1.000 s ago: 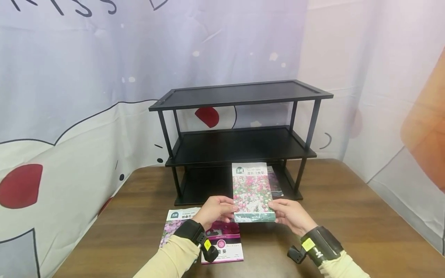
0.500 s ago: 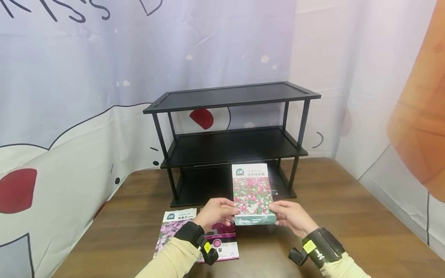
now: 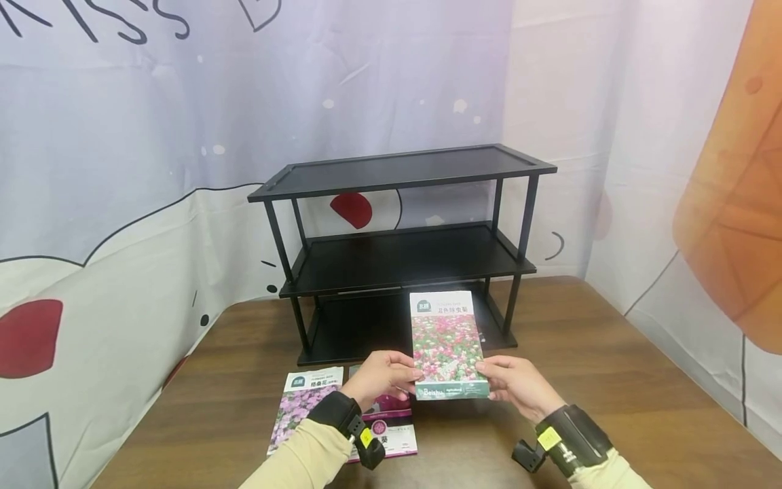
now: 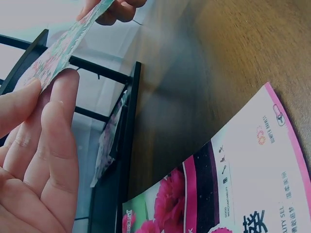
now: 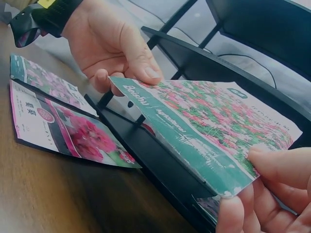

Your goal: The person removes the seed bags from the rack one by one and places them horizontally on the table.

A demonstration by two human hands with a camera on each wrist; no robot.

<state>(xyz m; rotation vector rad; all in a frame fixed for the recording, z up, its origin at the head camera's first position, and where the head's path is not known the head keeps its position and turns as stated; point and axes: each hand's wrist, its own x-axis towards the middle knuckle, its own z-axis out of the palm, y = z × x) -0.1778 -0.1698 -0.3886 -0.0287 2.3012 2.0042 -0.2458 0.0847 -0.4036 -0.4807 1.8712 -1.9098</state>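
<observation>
Between both hands is a seed packet [image 3: 446,346] with pink and red flowers, a white top and a green bottom band. My left hand [image 3: 383,380] pinches its lower left edge, thumb on the front and fingers behind. On the opposite edge, my right hand [image 3: 519,386] pinches it the same way. The packet is held above the table, tilted, in front of the rack's lowest shelf. Under and beside my left arm lie a purple-flower seed packet [image 3: 302,402] and a magenta seed packet [image 3: 394,424], each partly hidden by that arm.
A black three-tier rack [image 3: 406,261] stands at the back of the wooden table [image 3: 586,367]. Another packet [image 4: 109,141] lies on its lowest shelf, mostly hidden in the head view. A printed cloth backdrop [image 3: 153,136] hangs behind.
The view has shifted a little, so the rack appears further left. Both hands still hold the packet, which sits slightly lower and now covers most of the packet on the shelf.
</observation>
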